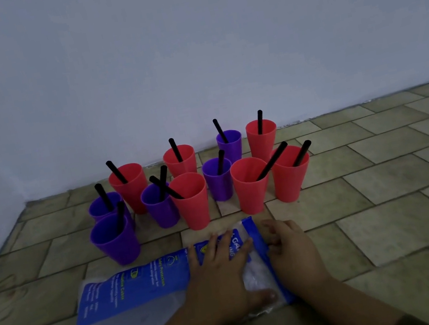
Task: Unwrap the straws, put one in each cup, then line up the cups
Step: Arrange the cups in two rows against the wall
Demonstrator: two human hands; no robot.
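Observation:
Several red cups (194, 203) and purple cups (117, 242) stand in a loose cluster on the tiled floor near the wall, each with a black straw (271, 160) leaning in it. In front of them lies a blue-and-clear plastic bag (132, 288). My left hand (221, 273) lies flat on the bag's right part, fingers spread and straight. My right hand (291, 249) sits at the bag's blue right end strip (255, 236), fingers curled onto it.
A pale wall (188, 52) rises right behind the cups and meets a side wall at the left corner. Beige floor tiles (393, 159) stretch to the right and toward me.

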